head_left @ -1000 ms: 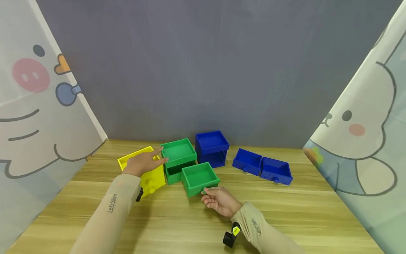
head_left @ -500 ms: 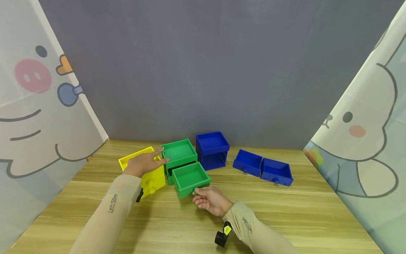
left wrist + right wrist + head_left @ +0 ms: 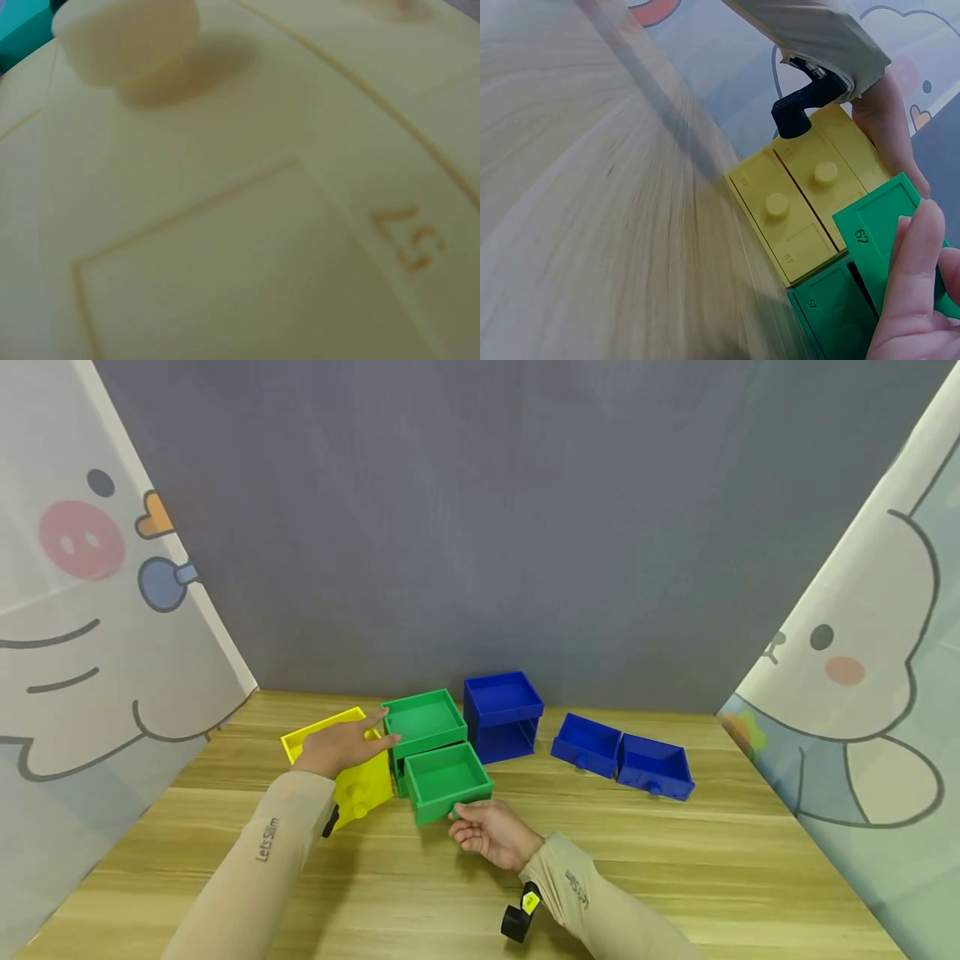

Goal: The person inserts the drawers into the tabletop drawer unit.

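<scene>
Green drawer [image 3: 447, 777], likely light, stiff and slick, at the front opening of the green cabinet [image 3: 427, 745], best held by its knob [image 3: 453, 814], as pinched by the right hand [image 3: 497, 835], left hand [image 3: 336, 747] with thumb and forefinger spread.

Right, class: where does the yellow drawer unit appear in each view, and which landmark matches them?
Head: yellow drawer unit, left of centre, partly hidden by the left hand.
Left wrist: yellow drawer unit, close up, filling most of the picture.
Right wrist: yellow drawer unit, right of centre.
Shared landmark: its round front knobs.
</scene>
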Tool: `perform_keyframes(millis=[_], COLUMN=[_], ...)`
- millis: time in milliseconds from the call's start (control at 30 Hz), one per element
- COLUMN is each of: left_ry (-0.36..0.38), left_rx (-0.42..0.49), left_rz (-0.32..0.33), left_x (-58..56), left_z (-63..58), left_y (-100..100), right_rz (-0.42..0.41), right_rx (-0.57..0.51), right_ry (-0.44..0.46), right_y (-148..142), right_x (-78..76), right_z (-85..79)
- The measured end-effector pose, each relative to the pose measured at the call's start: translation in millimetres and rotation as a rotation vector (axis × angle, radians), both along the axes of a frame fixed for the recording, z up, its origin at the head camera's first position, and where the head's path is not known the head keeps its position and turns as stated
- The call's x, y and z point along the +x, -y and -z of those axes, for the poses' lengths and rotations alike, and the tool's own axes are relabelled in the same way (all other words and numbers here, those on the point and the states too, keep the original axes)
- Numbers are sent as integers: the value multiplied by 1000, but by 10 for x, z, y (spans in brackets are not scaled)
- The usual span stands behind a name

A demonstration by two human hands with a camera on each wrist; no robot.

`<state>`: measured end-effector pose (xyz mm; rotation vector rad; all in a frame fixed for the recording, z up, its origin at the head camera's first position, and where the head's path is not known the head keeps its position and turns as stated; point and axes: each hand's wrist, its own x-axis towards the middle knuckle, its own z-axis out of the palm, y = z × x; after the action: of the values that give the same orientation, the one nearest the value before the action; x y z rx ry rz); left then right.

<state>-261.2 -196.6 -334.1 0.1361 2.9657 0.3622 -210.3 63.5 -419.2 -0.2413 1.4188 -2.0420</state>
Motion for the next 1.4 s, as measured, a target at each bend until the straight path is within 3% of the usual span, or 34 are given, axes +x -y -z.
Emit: perform_keyframes(millis=[800, 1400], left_ry=[2, -10], left_rx=[15, -7], left_rz=[-8, -1], left_x=[21, 1], left_z=[45, 30], left_y=[13, 4], right_rz=[-14, 63], right_rx=[1, -64], right_ry=[-8, 30], right_y=[44, 162], right_x=[23, 30], right_z=[15, 27])
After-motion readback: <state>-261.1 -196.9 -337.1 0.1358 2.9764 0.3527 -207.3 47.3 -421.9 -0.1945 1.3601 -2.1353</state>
